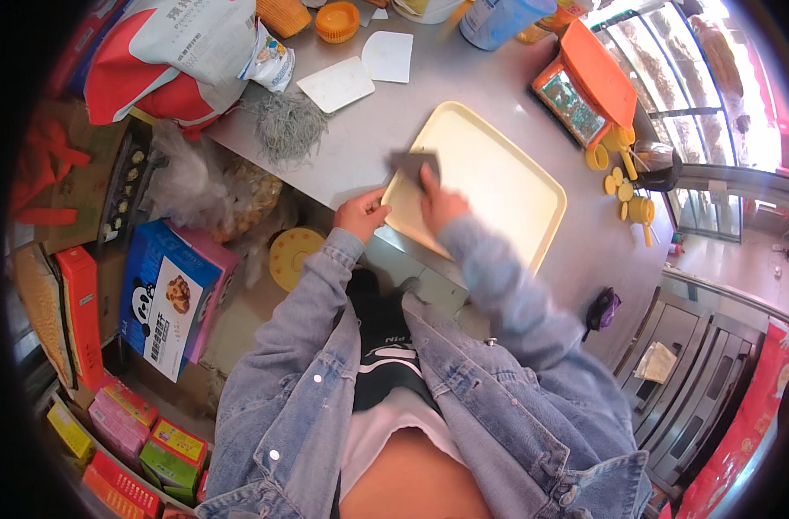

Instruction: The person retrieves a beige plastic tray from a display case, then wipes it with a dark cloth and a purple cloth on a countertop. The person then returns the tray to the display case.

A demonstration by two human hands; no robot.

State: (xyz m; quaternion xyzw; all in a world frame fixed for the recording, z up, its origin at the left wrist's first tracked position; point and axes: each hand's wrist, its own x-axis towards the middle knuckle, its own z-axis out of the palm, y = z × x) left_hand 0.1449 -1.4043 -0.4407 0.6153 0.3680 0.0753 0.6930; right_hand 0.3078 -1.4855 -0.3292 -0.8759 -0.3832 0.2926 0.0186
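Note:
A cream-coloured rectangular tray [492, 175] lies on the stainless-steel tabletop [498, 78], its near left part close to the table's edge. My left hand [363, 214] grips the tray's left corner between thumb and fingers. In my right hand [441, 204] is a dark flat scraper or pad [415, 167], blurred, over the tray's left rim; its exact kind cannot be told. A heap of grey shredded fibre [289, 130] lies left of the tray. Beyond the tray are two white plastic scraper cards [336, 84], nearly touching.
An orange kitchen scale [595, 78] stands at the back right, with yellow measuring scoops [641, 211] near it. A blue plastic tub [498, 23] and orange paper baking cups [337, 23] line the back. Flour-type bags [187, 52] stand at left; boxes [167, 298] sit below the table's left edge.

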